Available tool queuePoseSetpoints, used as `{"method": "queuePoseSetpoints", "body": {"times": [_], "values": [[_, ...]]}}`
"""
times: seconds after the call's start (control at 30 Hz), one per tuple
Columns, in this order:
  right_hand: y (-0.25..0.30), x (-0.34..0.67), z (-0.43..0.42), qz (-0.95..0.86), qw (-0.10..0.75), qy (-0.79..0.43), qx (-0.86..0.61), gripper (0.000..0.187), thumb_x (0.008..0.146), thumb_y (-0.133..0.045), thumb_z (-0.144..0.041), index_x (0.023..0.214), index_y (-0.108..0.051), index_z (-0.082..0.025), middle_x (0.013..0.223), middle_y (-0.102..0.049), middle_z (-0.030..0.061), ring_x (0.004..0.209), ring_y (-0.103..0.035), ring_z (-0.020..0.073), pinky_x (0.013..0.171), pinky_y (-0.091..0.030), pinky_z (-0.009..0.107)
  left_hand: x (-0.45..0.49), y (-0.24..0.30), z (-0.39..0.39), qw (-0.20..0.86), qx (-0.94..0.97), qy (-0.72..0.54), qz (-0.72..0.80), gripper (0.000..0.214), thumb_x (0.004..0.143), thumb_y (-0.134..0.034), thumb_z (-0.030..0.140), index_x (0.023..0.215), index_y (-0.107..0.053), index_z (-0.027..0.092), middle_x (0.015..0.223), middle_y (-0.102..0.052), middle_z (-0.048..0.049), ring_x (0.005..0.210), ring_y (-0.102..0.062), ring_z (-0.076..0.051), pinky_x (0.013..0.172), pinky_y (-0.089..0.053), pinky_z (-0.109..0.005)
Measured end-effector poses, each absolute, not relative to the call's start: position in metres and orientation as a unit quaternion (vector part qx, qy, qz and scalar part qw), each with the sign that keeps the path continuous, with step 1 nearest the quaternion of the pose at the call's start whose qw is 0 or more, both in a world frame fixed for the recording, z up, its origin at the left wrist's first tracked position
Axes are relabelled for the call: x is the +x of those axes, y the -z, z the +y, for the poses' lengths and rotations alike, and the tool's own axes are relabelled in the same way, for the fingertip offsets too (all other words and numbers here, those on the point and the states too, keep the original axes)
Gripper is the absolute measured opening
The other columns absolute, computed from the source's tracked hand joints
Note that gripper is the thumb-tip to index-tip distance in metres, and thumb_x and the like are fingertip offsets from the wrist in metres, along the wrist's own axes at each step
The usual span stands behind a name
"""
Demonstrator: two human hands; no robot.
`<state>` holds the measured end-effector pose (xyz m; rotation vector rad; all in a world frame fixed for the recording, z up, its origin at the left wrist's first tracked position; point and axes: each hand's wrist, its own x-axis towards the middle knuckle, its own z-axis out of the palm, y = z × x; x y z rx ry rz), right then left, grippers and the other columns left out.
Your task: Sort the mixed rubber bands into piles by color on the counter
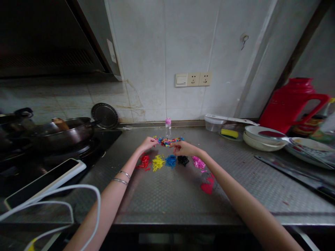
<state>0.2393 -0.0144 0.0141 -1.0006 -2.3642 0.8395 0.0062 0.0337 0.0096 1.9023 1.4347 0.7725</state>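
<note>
A mixed pile of small coloured bands [166, 141], which look like little rubber bands, lies across the back of the metal counter. My left hand [148, 143] is at the pile's left end, its fingertips pinched together; anything between them is too small to make out. From the right, my right hand [184, 149] reaches to the pile's front edge, index finger stretched out and the other fingers bent below, apart from it. Nearer me, sorted heaps form a row: red bands [144, 161], yellow bands [158, 162], blue bands [171, 161], black bands [183, 160] and pink bands [199, 163].
Behind the mixed pile stands a clear bottle with a pink cap [168, 127]. A red heart-shaped piece [208, 184] lies under my right forearm. Bowls [261, 141], a knife [288, 172] and a red thermos [290, 104] are rightward; a pan [65, 134] and white cable [89, 186] leftward.
</note>
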Motion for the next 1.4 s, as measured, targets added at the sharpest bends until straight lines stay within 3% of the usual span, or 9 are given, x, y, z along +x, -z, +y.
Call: {"method": "queuePoseSetpoints", "body": {"times": [0.27, 0.47, 0.7, 1.2, 1.4], "values": [[-0.015, 0.254, -0.015, -0.819, 0.268, -0.279, -0.424, 0.042, 0.064, -0.047, -0.013, 0.105, -0.059, -0.013, 0.07, -0.062, -0.0008, 0.056, -0.051, 0.0078, 0.054, -0.039, 0.017, 0.008, -0.008, 0.033, 0.32, 0.724, -0.296, 0.535, 0.027, 0.067, -0.055, 0.031, 0.075, -0.069, 0.01, 0.051, -0.055, -0.0004, 0.041, -0.036, -0.006, 0.042, -0.027, -0.019], [-0.012, 0.247, -0.024, -0.851, 0.22, -0.285, -0.381, 0.041, 0.062, -0.054, -0.013, 0.102, -0.059, -0.013, 0.074, -0.064, 0.0011, 0.063, -0.055, 0.0102, 0.061, -0.042, 0.02, 0.008, -0.005, 0.035, 0.318, 0.728, -0.289, 0.533, 0.026, 0.068, -0.054, 0.029, 0.076, -0.068, 0.01, 0.052, -0.056, -0.0008, 0.041, -0.037, -0.006, 0.042, -0.028, -0.019], [-0.009, 0.237, -0.029, -0.862, 0.192, -0.266, -0.386, 0.038, 0.062, -0.054, -0.012, 0.1, -0.06, -0.012, 0.072, -0.064, 0.0017, 0.061, -0.054, 0.0104, 0.058, -0.04, 0.019, 0.007, -0.004, 0.038, 0.323, 0.732, -0.288, 0.526, 0.027, 0.068, -0.054, 0.03, 0.078, -0.068, 0.009, 0.052, -0.055, -0.0008, 0.041, -0.037, -0.006, 0.041, -0.028, -0.019], [-0.017, 0.245, -0.028, -0.846, 0.231, -0.281, -0.391, 0.043, 0.061, -0.053, -0.012, 0.104, -0.059, -0.012, 0.071, -0.064, 0.0011, 0.063, -0.054, 0.0105, 0.062, -0.042, 0.02, 0.008, -0.005, 0.036, 0.322, 0.73, -0.282, 0.533, 0.026, 0.069, -0.053, 0.027, 0.08, -0.068, 0.009, 0.052, -0.055, -0.0003, 0.042, -0.038, -0.006, 0.043, -0.03, -0.018], [-0.017, 0.271, -0.019, -0.829, 0.217, -0.253, -0.448, 0.049, 0.061, -0.053, -0.011, 0.11, -0.057, -0.016, 0.07, -0.065, 0.0001, 0.06, -0.055, 0.0103, 0.057, -0.041, 0.019, 0.007, -0.002, 0.038, 0.312, 0.741, -0.287, 0.521, 0.028, 0.069, -0.053, 0.029, 0.08, -0.068, 0.008, 0.052, -0.056, -0.001, 0.043, -0.041, -0.007, 0.045, -0.032, -0.019]]}}
